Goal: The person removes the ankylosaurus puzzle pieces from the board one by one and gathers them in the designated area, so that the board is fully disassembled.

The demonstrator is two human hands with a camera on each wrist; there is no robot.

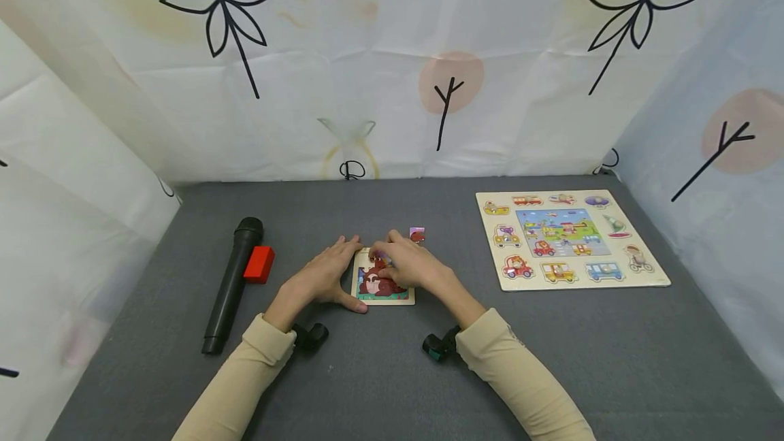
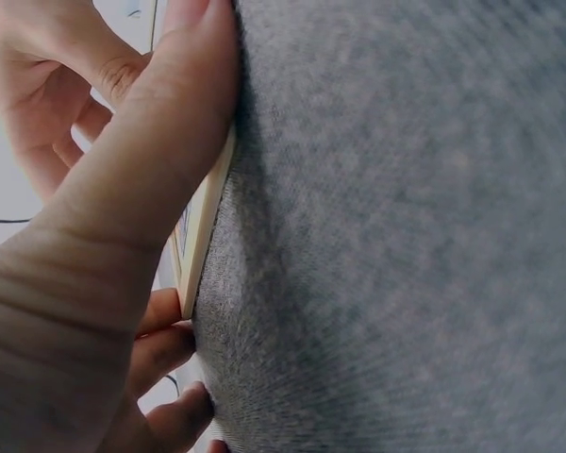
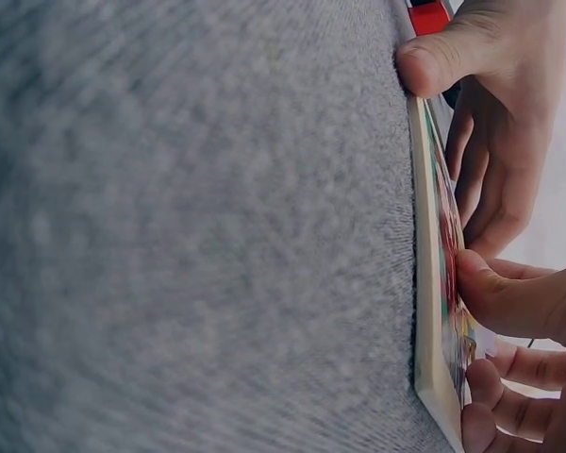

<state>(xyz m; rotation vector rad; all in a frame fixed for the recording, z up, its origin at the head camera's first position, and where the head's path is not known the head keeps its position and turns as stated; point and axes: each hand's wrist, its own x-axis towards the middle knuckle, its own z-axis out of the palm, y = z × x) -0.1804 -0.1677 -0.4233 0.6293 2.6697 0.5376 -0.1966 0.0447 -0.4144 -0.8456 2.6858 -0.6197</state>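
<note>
A small wooden jigsaw puzzle point(image 1: 382, 297) with a brown animal picture lies flat in front of me. My left hand point(image 1: 327, 274) holds its tray by the left side, thumb at the near edge and fingers by the far left corner. Over the picture's upper right, my right hand point(image 1: 412, 264) pinches a lilac puzzle piece point(image 3: 488, 342), tilted up from the tray and partly hidden by the fingers. The right thumb point(image 3: 486, 293) touches the picture. Just beyond the right hand a loose pink and brown puzzle piece point(image 1: 417, 234) lies on the table.
To the left a black microphone point(image 1: 233, 284) lies beside a red block point(image 1: 259, 265). A larger wooden vehicle puzzle board point(image 1: 572, 240) lies at the right on the grey table point(image 1: 367, 386). A patterned white curtain point(image 1: 392, 87) hangs behind.
</note>
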